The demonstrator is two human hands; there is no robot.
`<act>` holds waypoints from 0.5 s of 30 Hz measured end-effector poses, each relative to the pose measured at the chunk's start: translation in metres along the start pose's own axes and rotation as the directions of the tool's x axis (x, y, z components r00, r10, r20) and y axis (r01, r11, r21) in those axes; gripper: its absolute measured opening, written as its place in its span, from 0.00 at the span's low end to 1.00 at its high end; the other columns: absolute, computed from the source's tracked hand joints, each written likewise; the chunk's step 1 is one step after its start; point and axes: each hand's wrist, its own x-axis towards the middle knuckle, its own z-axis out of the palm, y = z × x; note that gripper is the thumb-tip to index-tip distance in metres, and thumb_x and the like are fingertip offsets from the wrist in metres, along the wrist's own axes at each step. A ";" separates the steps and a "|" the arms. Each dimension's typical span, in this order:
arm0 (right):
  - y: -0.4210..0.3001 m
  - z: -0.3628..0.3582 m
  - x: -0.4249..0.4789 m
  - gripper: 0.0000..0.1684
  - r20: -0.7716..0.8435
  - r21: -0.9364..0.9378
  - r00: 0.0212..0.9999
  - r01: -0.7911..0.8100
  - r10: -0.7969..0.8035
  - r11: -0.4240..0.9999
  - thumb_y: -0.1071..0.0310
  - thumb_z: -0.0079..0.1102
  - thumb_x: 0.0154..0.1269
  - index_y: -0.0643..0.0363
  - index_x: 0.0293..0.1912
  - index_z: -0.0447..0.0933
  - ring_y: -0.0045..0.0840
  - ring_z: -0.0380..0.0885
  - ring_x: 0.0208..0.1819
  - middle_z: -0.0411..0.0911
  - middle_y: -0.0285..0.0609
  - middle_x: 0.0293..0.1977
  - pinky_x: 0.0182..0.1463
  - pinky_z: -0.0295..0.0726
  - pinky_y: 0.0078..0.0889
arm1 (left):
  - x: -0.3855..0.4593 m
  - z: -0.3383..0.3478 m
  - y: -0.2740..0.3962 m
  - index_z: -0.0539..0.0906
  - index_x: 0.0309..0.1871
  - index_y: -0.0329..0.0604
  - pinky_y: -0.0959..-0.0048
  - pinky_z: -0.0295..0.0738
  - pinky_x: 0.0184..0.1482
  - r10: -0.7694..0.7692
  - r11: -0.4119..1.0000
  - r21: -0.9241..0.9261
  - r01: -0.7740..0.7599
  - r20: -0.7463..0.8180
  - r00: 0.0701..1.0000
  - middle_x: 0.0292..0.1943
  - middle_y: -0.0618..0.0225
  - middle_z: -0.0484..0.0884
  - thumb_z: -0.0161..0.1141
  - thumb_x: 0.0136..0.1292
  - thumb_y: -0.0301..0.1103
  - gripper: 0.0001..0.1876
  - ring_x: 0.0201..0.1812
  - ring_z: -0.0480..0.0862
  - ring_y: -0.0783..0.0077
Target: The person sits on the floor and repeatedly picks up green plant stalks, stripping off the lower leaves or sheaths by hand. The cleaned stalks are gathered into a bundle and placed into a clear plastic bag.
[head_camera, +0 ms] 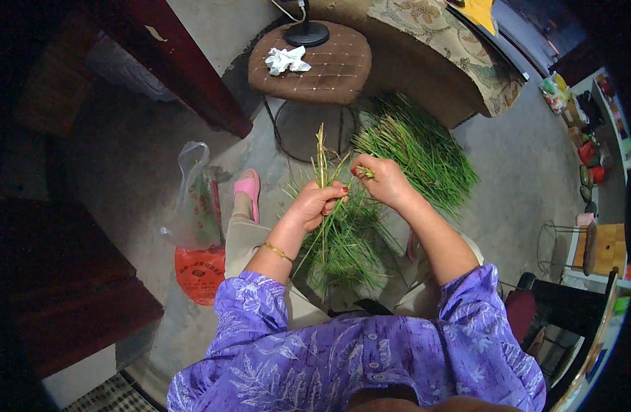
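My left hand [318, 203] is closed around a bunch of thin green stalks [321, 165], their pale ends pointing away from me and the loose green part hanging down. Just to its right, my right hand [380, 177] pinches a few short stalk ends [365, 172] between thumb and fingers. Below both hands, loose green stalks and leaves [346, 252] lie scattered on the floor between my legs. A large heap of long green stalks [418, 149] rests on the floor beyond my right hand.
A brown cushioned stool [341, 64] ahead bears crumpled white tissue [287, 61] and a black stand base [306, 34]. At left are a clear plastic bag [194, 206] and a red bag [199, 273] bearing writing. A cloth-covered piece of furniture [423, 67] stands behind the heap.
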 end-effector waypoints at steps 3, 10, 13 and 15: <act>-0.001 -0.004 0.002 0.05 -0.045 -0.021 0.999 -0.031 0.030 0.999 0.73 0.54 0.57 0.58 0.36 0.73 0.42 0.78 0.33 0.77 0.48 0.29 0.35 0.75 0.37 | -0.002 -0.001 0.000 0.77 0.32 0.43 0.85 0.52 0.16 0.012 1.000 -0.002 -0.012 0.037 0.999 0.25 0.70 0.78 0.60 0.55 0.31 0.05 0.15 0.61 0.88; 0.016 -0.027 0.008 0.10 -0.235 -0.099 0.959 -0.184 0.156 0.978 0.73 0.54 0.51 0.57 0.37 0.72 0.46 0.76 0.36 0.77 0.52 0.31 0.38 0.74 0.44 | -0.002 -0.004 0.001 0.76 0.31 0.43 0.85 0.53 0.17 0.014 1.000 0.021 -0.015 0.025 1.000 0.26 0.70 0.78 0.60 0.55 0.31 0.05 0.16 0.62 0.88; 0.026 -0.037 0.009 0.11 -0.316 -0.198 0.934 -0.238 0.167 0.951 0.73 0.54 0.52 0.58 0.38 0.72 0.47 0.76 0.35 0.77 0.54 0.31 0.38 0.74 0.45 | -0.001 -0.007 0.002 0.75 0.31 0.43 0.85 0.53 0.17 0.061 0.998 -0.017 -0.062 -0.028 0.998 0.26 0.70 0.77 0.60 0.56 0.30 0.04 0.16 0.62 0.88; 0.026 -0.040 0.010 0.10 -0.232 -0.186 0.940 -0.296 0.251 0.937 0.66 0.55 0.54 0.62 0.34 0.73 0.49 0.76 0.34 0.76 0.56 0.28 0.38 0.73 0.46 | -0.001 -0.007 0.002 0.75 0.31 0.43 0.85 0.54 0.17 0.075 0.997 -0.026 -0.077 -0.057 0.996 0.24 0.72 0.76 0.60 0.56 0.29 0.04 0.16 0.62 0.88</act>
